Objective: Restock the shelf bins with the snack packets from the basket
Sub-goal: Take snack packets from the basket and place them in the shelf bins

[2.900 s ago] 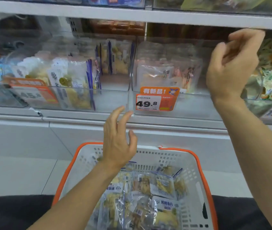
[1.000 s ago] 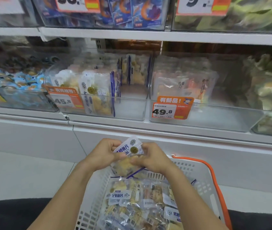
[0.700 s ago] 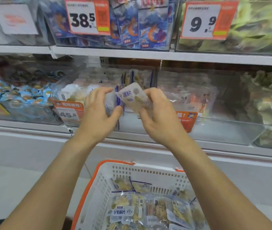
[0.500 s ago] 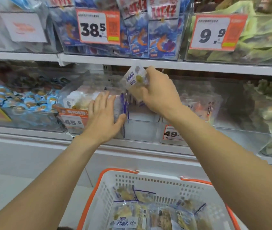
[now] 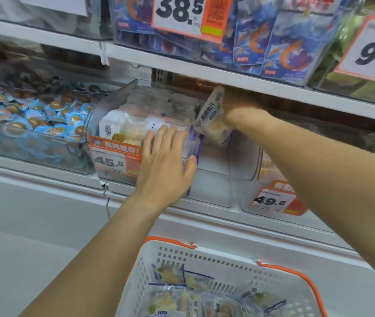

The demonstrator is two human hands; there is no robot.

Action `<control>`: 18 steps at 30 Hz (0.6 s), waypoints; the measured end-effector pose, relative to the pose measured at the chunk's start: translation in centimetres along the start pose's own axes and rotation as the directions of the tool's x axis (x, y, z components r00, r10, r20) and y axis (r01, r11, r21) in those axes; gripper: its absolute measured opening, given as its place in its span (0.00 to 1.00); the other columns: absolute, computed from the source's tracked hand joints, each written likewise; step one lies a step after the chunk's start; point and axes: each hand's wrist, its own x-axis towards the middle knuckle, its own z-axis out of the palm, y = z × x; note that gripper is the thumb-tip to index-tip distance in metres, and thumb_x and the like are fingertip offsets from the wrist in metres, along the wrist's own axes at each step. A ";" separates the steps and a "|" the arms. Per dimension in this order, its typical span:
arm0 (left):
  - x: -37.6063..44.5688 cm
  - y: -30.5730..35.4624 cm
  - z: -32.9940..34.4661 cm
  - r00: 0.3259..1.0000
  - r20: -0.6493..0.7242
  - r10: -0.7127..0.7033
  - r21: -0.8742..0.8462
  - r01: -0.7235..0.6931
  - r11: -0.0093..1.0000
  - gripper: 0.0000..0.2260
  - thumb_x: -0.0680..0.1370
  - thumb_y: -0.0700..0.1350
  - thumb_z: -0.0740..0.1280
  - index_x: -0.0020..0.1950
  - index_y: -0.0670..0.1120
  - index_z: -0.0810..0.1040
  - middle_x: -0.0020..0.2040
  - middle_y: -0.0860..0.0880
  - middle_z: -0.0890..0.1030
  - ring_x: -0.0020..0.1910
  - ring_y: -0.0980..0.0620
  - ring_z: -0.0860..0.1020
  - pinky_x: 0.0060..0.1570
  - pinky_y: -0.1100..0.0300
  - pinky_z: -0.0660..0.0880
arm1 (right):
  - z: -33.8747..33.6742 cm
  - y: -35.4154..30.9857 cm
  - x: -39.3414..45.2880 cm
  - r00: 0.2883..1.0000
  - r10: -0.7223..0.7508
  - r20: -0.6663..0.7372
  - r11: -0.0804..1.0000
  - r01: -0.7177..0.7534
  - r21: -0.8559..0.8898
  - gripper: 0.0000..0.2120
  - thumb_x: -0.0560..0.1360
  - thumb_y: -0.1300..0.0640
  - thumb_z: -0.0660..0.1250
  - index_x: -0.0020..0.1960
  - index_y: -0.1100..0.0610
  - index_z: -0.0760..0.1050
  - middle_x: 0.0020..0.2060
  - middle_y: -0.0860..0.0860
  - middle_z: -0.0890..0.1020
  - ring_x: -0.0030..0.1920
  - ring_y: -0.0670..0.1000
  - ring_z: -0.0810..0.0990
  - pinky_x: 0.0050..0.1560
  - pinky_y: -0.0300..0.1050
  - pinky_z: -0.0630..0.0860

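Light, soft packet (image 5: 212,117), crinkly film with lumpy snack pieces inside; likely slippery and easily creased, so best taken by the sealed top edge or across the flat faces, never squeezed hard. Held now by the right hand (image 5: 239,104) up under the shelf edge (image 5: 250,83), tilted, hanging over the empty right part of the clear bin (image 5: 216,175). Right fingers curled round the packet's upper part, it seems (mostly hidden behind the film and in shadow, so exact pinch hard to tell). Left hand (image 5: 166,165) laid flat against the bin's front wall, over the row of packets (image 5: 124,126) standing upright behind it; fingers (image 5: 170,138) straight and slightly spread, thumb out to the right near the row's purple-edged last packet, pinching nothing. Probably steadying bin or row so the gap alongside takes the new one. Basket (image 5: 204,250) below, white with an orange rim, more of the same packets lying loose in it, so much restocking left. Next bin along tagged 49.8 (image 5: 273,200), left one full of blue-wrapped snacks (image 5: 33,115).
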 end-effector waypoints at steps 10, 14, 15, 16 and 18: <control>0.0 0.2 0.2 1.000 -0.009 -0.009 0.022 0.010 1.000 0.26 0.77 0.55 0.52 0.72 0.46 0.68 0.73 0.47 0.69 0.76 0.45 0.61 0.77 0.46 0.50 | 2.7 1.0 3.5 0.993 0.009 0.118 0.990 0.008 -0.143 0.16 0.81 0.59 0.65 0.67 0.60 0.70 0.53 0.57 0.74 0.49 0.55 0.75 0.48 0.44 0.70; -0.1 0.1 0.3 1.000 -0.014 -0.007 0.035 0.008 0.999 0.26 0.78 0.55 0.51 0.72 0.46 0.68 0.73 0.46 0.69 0.76 0.45 0.62 0.77 0.45 0.51 | 5.3 1.2 4.5 0.999 0.054 -0.001 0.971 -0.053 -0.234 0.17 0.81 0.54 0.64 0.68 0.59 0.70 0.60 0.58 0.76 0.58 0.59 0.76 0.56 0.51 0.75; 0.0 0.1 0.3 1.000 -0.015 -0.010 0.040 0.010 0.999 0.26 0.78 0.55 0.51 0.72 0.46 0.69 0.73 0.46 0.70 0.76 0.45 0.62 0.77 0.45 0.51 | 5.8 1.2 5.0 0.997 0.077 -0.021 0.954 -0.080 -0.287 0.25 0.80 0.50 0.66 0.73 0.59 0.66 0.68 0.59 0.72 0.66 0.61 0.72 0.65 0.54 0.71; 0.0 0.1 0.4 1.000 -0.017 -0.012 0.042 0.013 0.999 0.26 0.77 0.55 0.51 0.72 0.46 0.69 0.73 0.46 0.70 0.76 0.45 0.62 0.77 0.45 0.51 | 6.2 1.1 5.3 0.993 0.107 -0.043 0.926 -0.115 -0.359 0.34 0.78 0.47 0.68 0.77 0.60 0.60 0.73 0.60 0.66 0.72 0.64 0.66 0.71 0.58 0.65; 0.1 0.1 0.6 1.000 -0.018 -0.012 0.040 0.013 0.999 0.26 0.77 0.55 0.51 0.72 0.45 0.69 0.72 0.46 0.70 0.76 0.44 0.63 0.77 0.44 0.52 | 6.2 1.2 5.5 0.993 0.110 -0.045 0.876 -0.118 -0.468 0.39 0.78 0.44 0.65 0.80 0.60 0.52 0.78 0.61 0.57 0.77 0.66 0.56 0.75 0.64 0.57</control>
